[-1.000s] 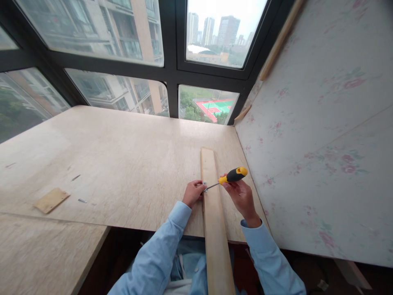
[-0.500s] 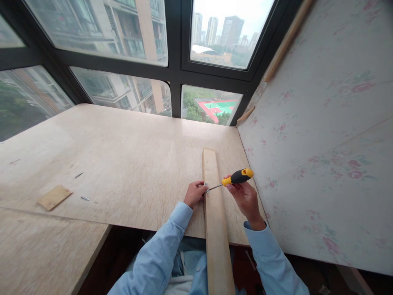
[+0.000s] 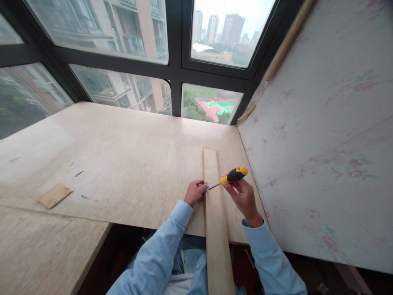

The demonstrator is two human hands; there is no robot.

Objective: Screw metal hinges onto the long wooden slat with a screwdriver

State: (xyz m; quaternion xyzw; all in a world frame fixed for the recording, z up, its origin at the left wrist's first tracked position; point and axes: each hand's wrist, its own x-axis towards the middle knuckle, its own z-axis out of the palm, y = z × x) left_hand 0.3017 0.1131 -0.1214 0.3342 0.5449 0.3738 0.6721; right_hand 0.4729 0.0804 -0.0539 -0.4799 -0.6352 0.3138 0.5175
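A long pale wooden plank [image 3: 215, 221] lies on the marble-look tabletop [image 3: 129, 164] and runs past its near edge toward me. My right hand [image 3: 242, 196] grips a yellow and black screwdriver [image 3: 231, 176], its metal tip resting on a small metal fitting [image 3: 205, 185] at the plank's left edge. My left hand [image 3: 194, 192] pinches that fitting, fingers closed against the plank's side.
A small thin wood offcut [image 3: 54, 195] and two loose screws or nails [image 3: 82, 196] lie at the left of the table. A flower-patterned panel [image 3: 322, 135] rises along the right. Dark-framed windows [image 3: 175, 69] stand behind the table.
The screwdriver handle has shifted a little back to the left since half a second ago. Both hands stay at the same spot on the plank.
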